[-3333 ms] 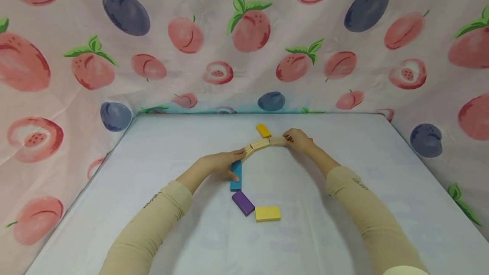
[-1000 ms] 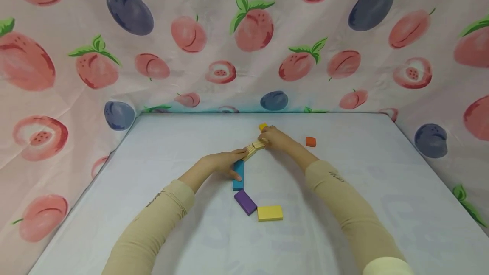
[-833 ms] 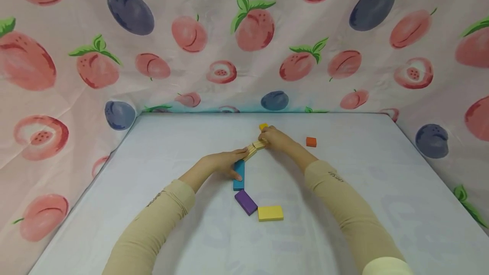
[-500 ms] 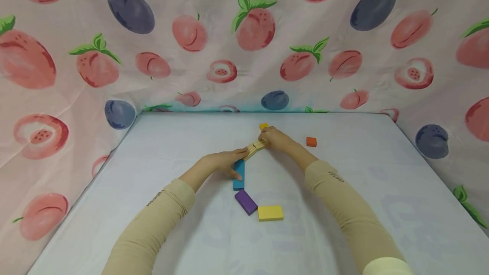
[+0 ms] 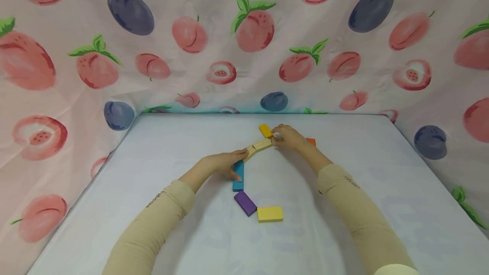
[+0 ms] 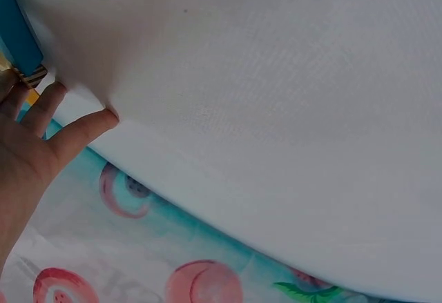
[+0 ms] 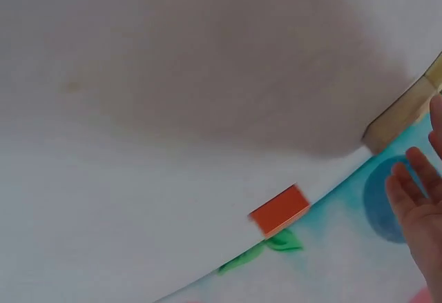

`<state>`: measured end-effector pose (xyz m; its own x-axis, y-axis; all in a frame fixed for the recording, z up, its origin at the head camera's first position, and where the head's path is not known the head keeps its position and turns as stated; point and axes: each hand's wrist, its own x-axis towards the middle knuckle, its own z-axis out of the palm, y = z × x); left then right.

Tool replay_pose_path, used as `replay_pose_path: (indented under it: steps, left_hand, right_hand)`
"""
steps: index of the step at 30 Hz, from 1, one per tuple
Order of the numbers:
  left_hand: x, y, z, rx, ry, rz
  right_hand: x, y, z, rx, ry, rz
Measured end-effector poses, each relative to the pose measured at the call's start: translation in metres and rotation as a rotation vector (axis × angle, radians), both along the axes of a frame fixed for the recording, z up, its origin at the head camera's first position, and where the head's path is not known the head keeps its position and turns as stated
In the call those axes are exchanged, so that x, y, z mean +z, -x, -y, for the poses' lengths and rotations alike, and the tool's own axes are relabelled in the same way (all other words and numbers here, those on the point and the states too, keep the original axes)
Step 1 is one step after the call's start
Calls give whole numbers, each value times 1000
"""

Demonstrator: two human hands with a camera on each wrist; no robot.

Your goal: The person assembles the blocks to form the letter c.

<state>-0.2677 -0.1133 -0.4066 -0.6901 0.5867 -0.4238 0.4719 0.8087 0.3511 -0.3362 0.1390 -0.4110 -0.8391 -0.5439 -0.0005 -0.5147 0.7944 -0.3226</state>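
Wooden blocks (image 5: 259,147), plain and pale, are lined up end to end in a short bent row near the middle of the white tabletop (image 5: 153,173). The right end of that row is being touched by the right hand (image 5: 291,138), though whether its fingers are curled round a block or just pressed against it can't be made out from the head view; in the right wrist view the fingers (image 7: 414,186) look fairly straight. The left end is met by the left hand (image 5: 221,163), laid flat with fingers relaxed and stretched out, its thumb resting on the blue block (image 5: 237,175) just below. A yellow block (image 5: 265,130) is sat just behind the row, an orange block (image 5: 311,141) is half hidden behind the right wrist. Nearer the person, a purple block (image 5: 244,203) and a second yellow block (image 5: 270,214) are found touching at a corner. Peach-print cloth (image 5: 244,41) is hung all round.
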Motion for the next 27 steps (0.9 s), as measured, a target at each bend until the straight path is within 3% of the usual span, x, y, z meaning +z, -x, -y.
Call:
replay_pose_path:
  steps: [6, 13, 27]
  left_hand:
    - [0, 1, 1, 8, 5, 0]
    - [0, 1, 0, -2, 3, 12]
    - [1, 2, 0, -14, -4, -13]
  right_hand:
    - [-6, 3, -20, -80, -56, 15]
    - [-13, 2, -24, -84, -69, 50]
    - [-9, 1, -26, -101, -39, 88]
